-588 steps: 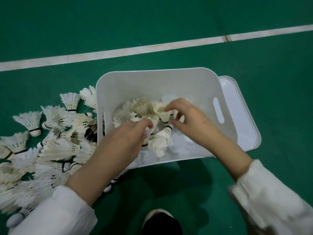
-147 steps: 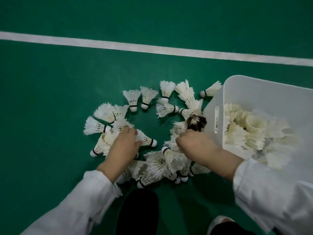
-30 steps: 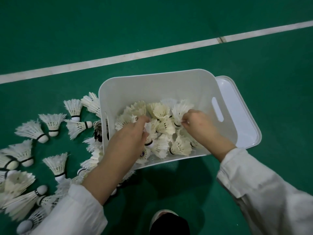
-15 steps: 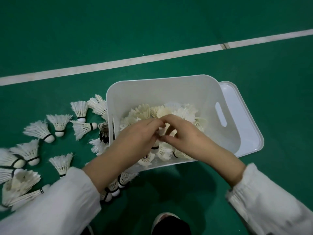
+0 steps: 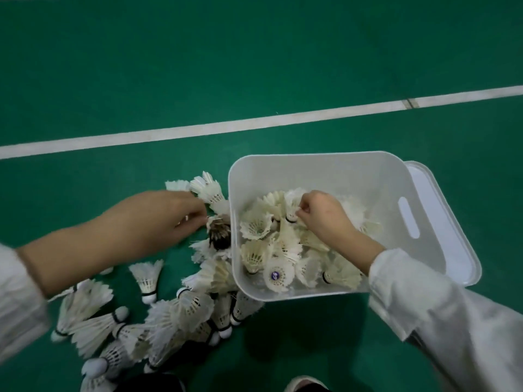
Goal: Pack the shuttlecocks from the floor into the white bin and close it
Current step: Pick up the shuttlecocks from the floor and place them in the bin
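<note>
The white bin [image 5: 317, 171] stands on the green court floor with several white shuttlecocks [image 5: 263, 230] inside. My right hand [image 5: 322, 216] is in the bin and pinches a shuttlecock [image 5: 291, 207] near its black-banded base. My left hand [image 5: 158, 219] is outside the bin's left wall, fingers reaching a dark-feathered shuttlecock [image 5: 219, 236] among loose ones; whether it holds anything is blurred. Several more shuttlecocks [image 5: 169, 315] lie heaped on the floor left of and in front of the bin.
The bin's white lid [image 5: 450, 236] lies under the bin, sticking out on the right. A white court line [image 5: 254, 124] crosses the floor behind. A shoe tip [image 5: 305, 386] and dark trouser leg [image 5: 152, 384] show at the bottom edge.
My left hand has left the bin and moved left to the shuttlecocks on the floor. My right hand stays in the bin, shifted slightly to the far side.
</note>
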Available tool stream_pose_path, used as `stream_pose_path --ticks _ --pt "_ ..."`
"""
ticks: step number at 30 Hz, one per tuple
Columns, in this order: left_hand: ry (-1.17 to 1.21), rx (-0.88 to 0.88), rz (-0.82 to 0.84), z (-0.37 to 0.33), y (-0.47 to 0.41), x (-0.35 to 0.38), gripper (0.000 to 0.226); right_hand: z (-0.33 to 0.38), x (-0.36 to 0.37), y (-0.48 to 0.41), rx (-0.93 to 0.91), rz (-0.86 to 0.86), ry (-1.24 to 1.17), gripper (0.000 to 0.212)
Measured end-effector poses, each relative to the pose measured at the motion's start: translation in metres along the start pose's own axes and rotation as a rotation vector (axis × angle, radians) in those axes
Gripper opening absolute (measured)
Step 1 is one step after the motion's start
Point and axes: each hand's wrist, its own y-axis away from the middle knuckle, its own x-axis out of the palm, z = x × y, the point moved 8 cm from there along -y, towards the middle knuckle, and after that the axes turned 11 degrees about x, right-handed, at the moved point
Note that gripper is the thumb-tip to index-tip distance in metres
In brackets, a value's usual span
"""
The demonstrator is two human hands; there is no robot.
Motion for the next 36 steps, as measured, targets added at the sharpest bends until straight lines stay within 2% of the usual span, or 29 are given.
stream_pose_path --ticks 5,11,13,15,17,23,27,29,32,36 --pt "0.024 -0.093 0.036 0.026 0.047 0.031 0.026 0.012 0.04 -0.008 0.027 0.08 0.161 0.018" --pt "0.181 -0.222 -0.028 0.045 0.066 0.071 0.015 0.023 0.012 0.011 0.023 0.105 0.203 0.026" --pt "0.221 -0.249 -0.028 0.048 0.068 0.083 0.016 0.046 -0.009 0.027 -0.048 0.052 0.163 0.025" --pt "0.254 -0.269 -0.07 0.05 0.073 0.088 0.016 0.083 -0.026 0.049 -0.195 0.008 0.088 0.022" --pt "0.28 -0.299 -0.113 0.052 0.082 0.091 0.016 0.127 -0.029 0.071 -0.342 0.033 0.049 0.02" --pt "0.31 -0.471 -0.096 0.079 0.128 0.121 0.017 0.213 0.058 0.09 -0.556 0.213 0.166 0.025" --pt "0.331 -0.589 -0.122 0.103 0.168 0.148 0.015 0.228 0.127 0.079 -0.545 0.311 0.346 0.037" --pt "0.345 -0.608 -0.138 0.108 0.171 0.156 0.023 0.231 0.143 0.064 -0.5 0.302 0.403 0.047" --pt "0.335 -0.563 -0.12 0.108 0.153 0.161 0.039 0.237 0.151 0.043 -0.431 0.246 0.487 0.06" --pt "0.28 -0.494 -0.079 0.112 0.129 0.173 0.047 0.245 0.159 0.029 -0.405 0.209 0.624 0.065"
